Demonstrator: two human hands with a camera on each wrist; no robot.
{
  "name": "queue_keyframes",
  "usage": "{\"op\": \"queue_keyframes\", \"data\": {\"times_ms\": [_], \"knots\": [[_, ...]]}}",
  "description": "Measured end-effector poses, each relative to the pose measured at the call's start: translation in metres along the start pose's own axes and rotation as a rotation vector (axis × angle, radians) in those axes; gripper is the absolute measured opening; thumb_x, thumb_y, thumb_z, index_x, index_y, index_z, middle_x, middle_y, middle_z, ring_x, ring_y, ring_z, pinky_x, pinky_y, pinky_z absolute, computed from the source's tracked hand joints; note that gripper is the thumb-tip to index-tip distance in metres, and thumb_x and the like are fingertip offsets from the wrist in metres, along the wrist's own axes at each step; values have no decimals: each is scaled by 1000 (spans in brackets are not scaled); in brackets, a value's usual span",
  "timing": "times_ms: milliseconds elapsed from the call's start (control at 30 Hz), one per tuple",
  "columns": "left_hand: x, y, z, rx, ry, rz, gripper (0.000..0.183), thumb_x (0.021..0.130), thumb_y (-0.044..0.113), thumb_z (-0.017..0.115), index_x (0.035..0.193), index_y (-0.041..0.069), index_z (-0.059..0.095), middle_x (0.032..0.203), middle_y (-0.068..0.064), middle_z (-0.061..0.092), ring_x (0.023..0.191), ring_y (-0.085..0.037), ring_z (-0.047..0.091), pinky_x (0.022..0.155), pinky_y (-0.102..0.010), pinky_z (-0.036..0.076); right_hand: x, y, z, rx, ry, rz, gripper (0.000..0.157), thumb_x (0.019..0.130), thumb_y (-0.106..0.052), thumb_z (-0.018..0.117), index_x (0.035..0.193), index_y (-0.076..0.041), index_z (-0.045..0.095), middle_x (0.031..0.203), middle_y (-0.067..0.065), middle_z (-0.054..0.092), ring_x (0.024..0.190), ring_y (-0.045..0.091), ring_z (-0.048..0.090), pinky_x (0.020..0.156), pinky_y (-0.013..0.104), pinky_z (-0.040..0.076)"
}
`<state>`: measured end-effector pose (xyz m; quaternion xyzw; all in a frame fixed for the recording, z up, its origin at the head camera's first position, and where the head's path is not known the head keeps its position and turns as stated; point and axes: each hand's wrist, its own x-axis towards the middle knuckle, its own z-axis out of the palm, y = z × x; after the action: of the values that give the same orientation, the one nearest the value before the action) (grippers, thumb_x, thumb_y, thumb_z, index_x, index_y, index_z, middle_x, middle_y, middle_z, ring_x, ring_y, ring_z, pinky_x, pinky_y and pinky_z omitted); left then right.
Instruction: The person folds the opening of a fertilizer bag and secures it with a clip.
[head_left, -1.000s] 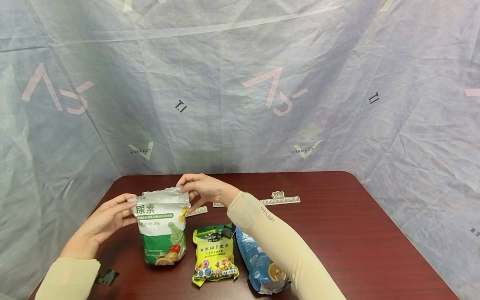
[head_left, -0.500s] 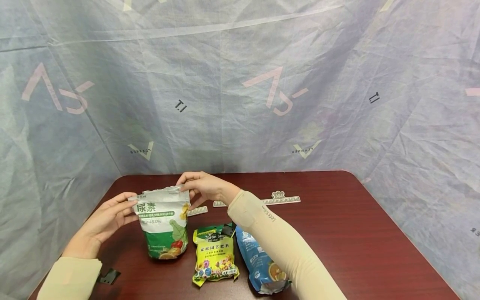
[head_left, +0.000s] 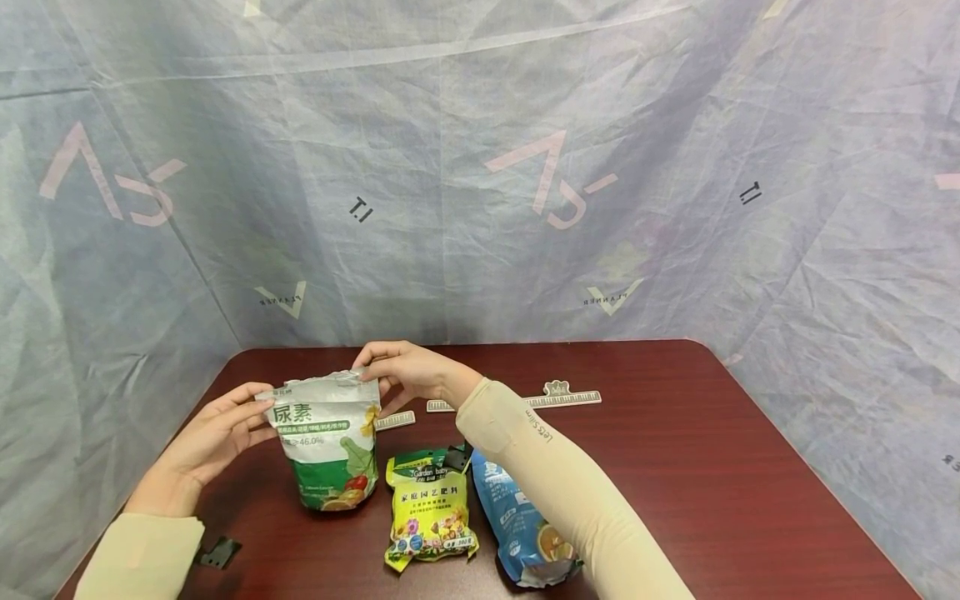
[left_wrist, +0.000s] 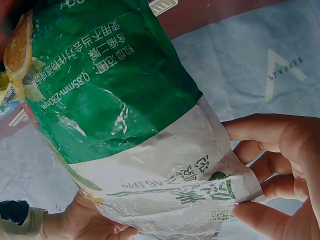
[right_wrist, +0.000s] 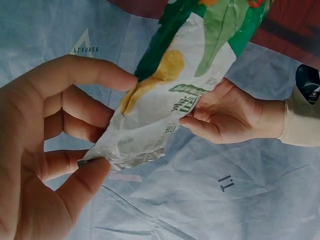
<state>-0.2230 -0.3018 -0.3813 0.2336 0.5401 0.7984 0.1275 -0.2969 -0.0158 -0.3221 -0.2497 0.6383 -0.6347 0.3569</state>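
Observation:
A white and green fertilizer bag (head_left: 326,446) with vegetable pictures stands between both hands at the table's left. My left hand (head_left: 217,433) pinches its upper left edge, thumb on the front and fingers behind. At the opposite top corner, my right hand (head_left: 412,371) pinches the bag between thumb and fingers. The right wrist view shows the thumb of the right hand (right_wrist: 55,135) on the crinkled top edge, which looks torn. Close to the right of this bag lies a yellow and green fertilizer packet (head_left: 431,512).
A blue bag (head_left: 521,525) lies right of the yellow packet, partly under the right forearm. Pale ruler-like strips (head_left: 562,400) lie at the back, one with a clip shape. A small black piece (head_left: 220,552) is beside the left sleeve. Grey fabric (head_left: 450,167) hangs behind the table (head_left: 712,500).
The bottom of the white and green bag has moved up and slightly right in the head view. Both hands keep their grip and have barely shifted.

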Motion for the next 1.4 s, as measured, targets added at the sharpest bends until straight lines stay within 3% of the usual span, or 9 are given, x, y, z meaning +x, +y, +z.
{"op": "queue_keyframes", "data": {"times_ms": [400,600,833,1067,1233,1400], "knots": [[0,1,0,-15,2,-25,37,98,-6,27,109,9,58,104,-3,62,95,-16,61,81,-35,48,0,3,1,-1,42,21,9,90,-7,56,96,-10,61,75,4,50,55,17,46,77,58,45],[0,0,0,-25,19,-32,37,97,-6,27,108,8,60,104,-4,63,95,-16,61,80,-36,49,-2,7,2,-154,104,-21,12,89,-12,60,101,-12,63,84,6,54,59,21,54,65,45,53],[0,-2,0,-27,31,-29,38,98,-6,27,107,9,60,103,-3,63,94,-16,61,80,-35,49,-7,6,3,-284,128,-79,17,89,-16,61,106,-15,61,95,3,60,71,25,59,64,38,53],[0,-3,-2,-33,19,-21,38,98,-6,26,108,9,60,104,-3,62,94,-15,61,80,-35,49,-15,5,8,-482,234,-260,22,89,-26,60,109,-17,57,97,-1,59,81,14,57,66,29,50],[0,-2,-1,-22,30,-22,36,98,-5,28,108,10,59,103,-2,62,93,-15,61,79,-34,49,-21,5,16,-775,362,-481,21,90,-28,58,109,-20,56,98,-6,53,85,9,52,72,21,44],[0,-2,0,-18,41,-27,34,98,-4,30,107,11,59,103,-2,62,92,-14,61,78,-34,49,-22,8,23,-1068,474,-708,22,89,-27,59,109,-16,58,102,-3,51,91,11,46,78,21,38]]}}
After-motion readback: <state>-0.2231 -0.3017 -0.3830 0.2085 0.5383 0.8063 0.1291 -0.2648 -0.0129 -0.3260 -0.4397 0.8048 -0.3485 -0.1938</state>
